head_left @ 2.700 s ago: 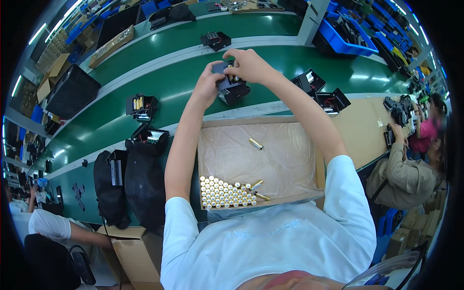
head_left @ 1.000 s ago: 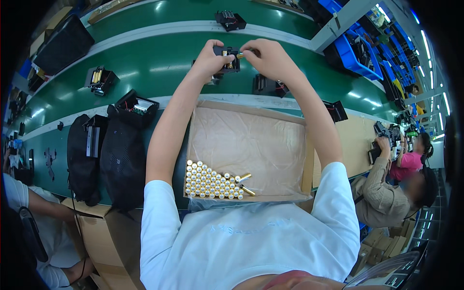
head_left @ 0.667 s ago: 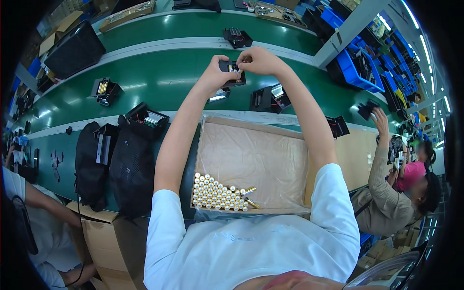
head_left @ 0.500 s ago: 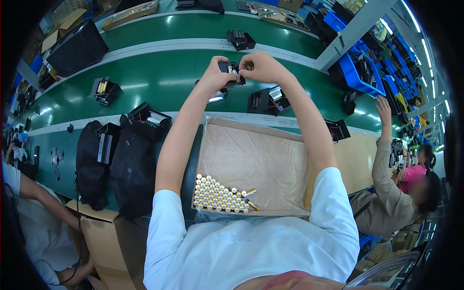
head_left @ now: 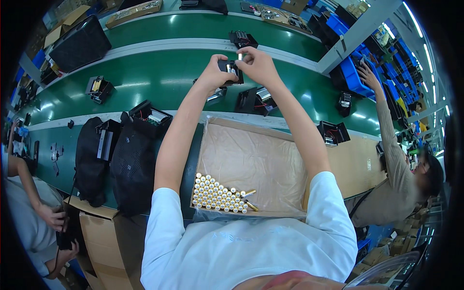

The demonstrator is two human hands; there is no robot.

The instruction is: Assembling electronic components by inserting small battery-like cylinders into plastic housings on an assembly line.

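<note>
Currently, the right fingers (head_left: 246,50) are pinched around 1 battery (head_left: 240,57), just beside a black case (head_left: 239,77) clasped by the half-spread left fingers (head_left: 228,76). On the fingers' near side, more batteries (head_left: 218,195) are held in a carton (head_left: 256,150); on their far side, another case (head_left: 243,39) is seen.

Both forearms (head_left: 178,126) stretch forward, the left fingers (head_left: 218,57) and right fingers (head_left: 248,50) curled close together.

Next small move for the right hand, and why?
Probably lower the battery into the black battery box, if a slot is free, which is too small to tell. The right hand pinches the battery close to the box's far edge, while the left hand grips the box, so it looks steadied for insertion.
</note>
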